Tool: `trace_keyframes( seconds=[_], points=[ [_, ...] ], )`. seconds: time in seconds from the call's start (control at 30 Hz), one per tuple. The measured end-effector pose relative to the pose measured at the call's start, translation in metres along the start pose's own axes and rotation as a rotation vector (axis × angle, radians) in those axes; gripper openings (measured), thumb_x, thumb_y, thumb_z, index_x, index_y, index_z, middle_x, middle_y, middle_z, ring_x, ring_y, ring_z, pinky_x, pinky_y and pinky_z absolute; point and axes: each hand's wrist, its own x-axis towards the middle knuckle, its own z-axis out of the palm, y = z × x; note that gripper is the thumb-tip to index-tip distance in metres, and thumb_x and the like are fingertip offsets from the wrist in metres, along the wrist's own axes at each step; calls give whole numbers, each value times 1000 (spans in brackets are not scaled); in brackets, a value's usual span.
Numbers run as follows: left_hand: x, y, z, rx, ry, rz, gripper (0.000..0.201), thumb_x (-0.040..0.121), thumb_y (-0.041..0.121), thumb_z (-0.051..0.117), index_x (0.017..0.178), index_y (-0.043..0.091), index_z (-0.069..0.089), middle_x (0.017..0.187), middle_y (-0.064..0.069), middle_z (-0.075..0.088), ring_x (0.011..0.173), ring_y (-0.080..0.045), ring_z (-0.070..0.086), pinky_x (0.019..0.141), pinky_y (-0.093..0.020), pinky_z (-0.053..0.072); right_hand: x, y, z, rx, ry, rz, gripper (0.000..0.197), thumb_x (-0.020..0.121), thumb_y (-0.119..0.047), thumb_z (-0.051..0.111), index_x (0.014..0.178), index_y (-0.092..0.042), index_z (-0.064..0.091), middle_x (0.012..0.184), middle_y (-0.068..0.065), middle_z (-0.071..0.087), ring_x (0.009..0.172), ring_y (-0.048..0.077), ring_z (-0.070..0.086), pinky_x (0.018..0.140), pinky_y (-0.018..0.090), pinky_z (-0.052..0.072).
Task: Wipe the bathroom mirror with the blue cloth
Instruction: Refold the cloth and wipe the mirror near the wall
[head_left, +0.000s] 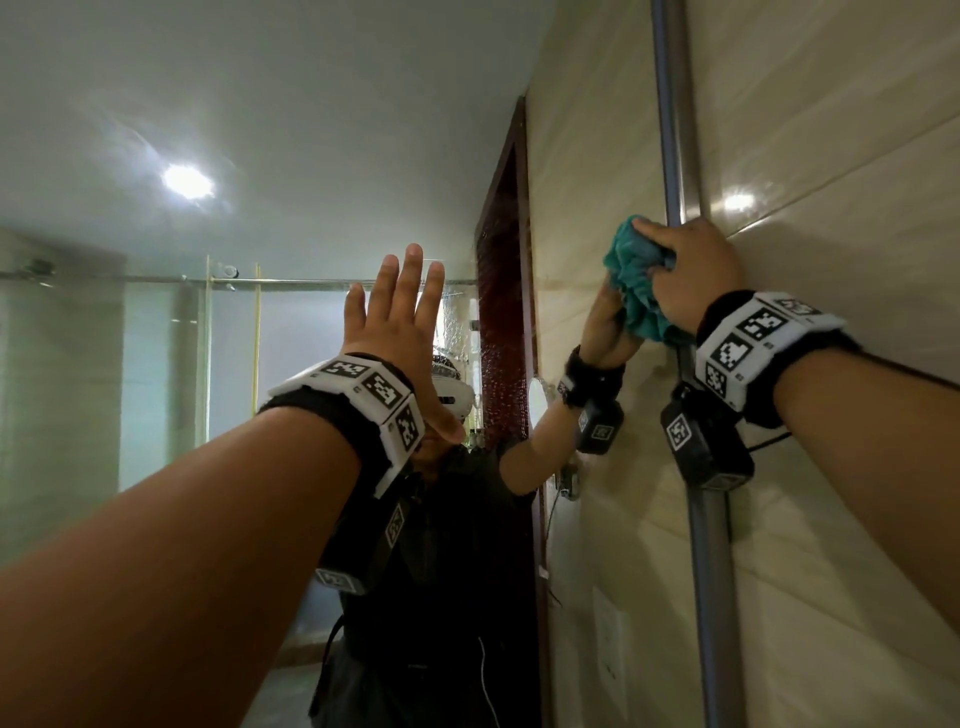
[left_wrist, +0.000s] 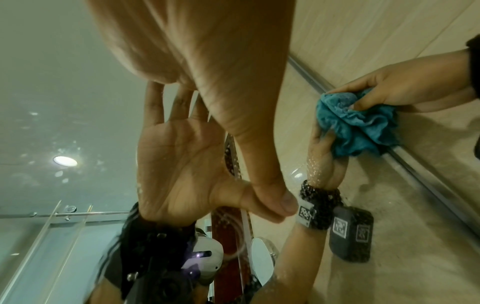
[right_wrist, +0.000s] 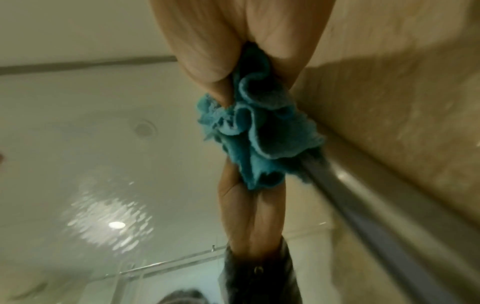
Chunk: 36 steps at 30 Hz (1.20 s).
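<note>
The mirror (head_left: 260, 130) fills the left and middle of the head view, and its metal frame strip (head_left: 675, 130) runs down its right edge. My right hand (head_left: 696, 270) grips a bunched blue cloth (head_left: 634, 280) and presses it on the glass right beside the strip. The left wrist view shows the same cloth (left_wrist: 358, 125) lying across the strip in my right hand (left_wrist: 405, 90). In the right wrist view the cloth (right_wrist: 254, 133) bulges out between my fingers (right_wrist: 207, 51). My left hand (head_left: 400, 312) lies flat on the glass with straight, spread fingers and holds nothing.
A beige tiled wall (head_left: 831, 156) stands to the right of the frame strip. Water droplets (head_left: 498, 364) speckle the glass between my hands. The mirror reflects me, a ceiling light, a glass shower screen and a dark red door frame.
</note>
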Motion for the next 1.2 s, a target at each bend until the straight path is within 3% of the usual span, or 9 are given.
trace_keyframes(
  seconds=[0.13, 0.23, 0.43, 0.63, 0.77, 0.9, 0.97, 1.07, 1.2],
  points=[
    [-1, 1, -2, 7, 17, -7, 162, 40, 80, 71, 134, 12, -41, 145, -10, -42, 138, -29, -30, 112, -49, -9, -55, -24, 25, 99, -31, -13, 52, 89, -5, 46, 133, -32, 46, 122, 7, 39, 111, 24, 42, 88, 15, 40],
    [-6, 3, -7, 2, 20, -2, 161, 40, 79, 72, 136, 12, -38, 147, -10, -39, 139, -30, -28, 113, -49, -8, -117, -39, 45, 108, -194, -143, 58, 87, -5, 50, 133, -40, 44, 109, -11, 28, 100, 11, 27, 80, 6, 26],
    [-22, 11, -5, 36, 76, 26, 148, 53, 77, 68, 142, 10, -29, 149, -14, -34, 139, -31, -26, 113, -53, -8, -53, -30, 22, 2, -71, -24, 56, 85, -6, 44, 135, -31, 47, 128, 17, 40, 114, 36, 42, 97, 39, 37],
    [-80, 28, 47, -57, 18, 95, 140, 61, 76, 62, 138, 11, -35, 147, -11, -39, 137, -29, -32, 114, -52, -12, -148, -64, 67, 58, -257, -293, 64, 82, -4, 62, 134, -39, 46, 131, 2, 35, 113, 23, 28, 99, 26, 33],
    [-94, 33, 68, -112, -45, 45, 149, 56, 72, 70, 126, 14, -48, 144, -11, -43, 135, -29, -36, 112, -51, -15, -185, -44, 69, -15, -381, -455, 65, 82, -4, 65, 133, -40, 48, 130, 1, 38, 112, 27, 31, 101, 34, 35],
    [-92, 36, 71, -114, -16, 30, 154, 50, 75, 71, 125, 13, -48, 145, -11, -41, 135, -28, -35, 108, -49, -18, -146, -39, 58, 121, -205, -314, 60, 86, -11, 61, 118, -60, 46, 113, 0, 38, 102, 18, 40, 94, 34, 45],
    [-92, 36, 74, -111, -2, 29, 155, 49, 76, 71, 130, 13, -45, 146, -10, -41, 136, -27, -34, 108, -48, -19, -105, -42, 53, 74, -64, -209, 49, 89, -15, 52, 128, -44, 47, 118, 6, 39, 101, 17, 44, 98, 34, 41],
    [-90, 36, 77, -97, 10, 31, 155, 47, 77, 70, 134, 13, -42, 146, -9, -40, 136, -26, -34, 110, -49, -17, -72, -63, 44, -44, -105, -171, 55, 87, -9, 44, 136, -34, 44, 136, 19, 36, 121, 36, 37, 101, 39, 32],
    [-91, 35, 78, -93, 36, 29, 154, 47, 77, 71, 138, 13, -37, 149, -9, -36, 138, -26, -31, 113, -49, -13, -113, -79, 62, 4, -214, -281, 57, 85, -9, 52, 134, -37, 47, 134, 16, 37, 119, 35, 36, 96, 38, 33]
  ],
)
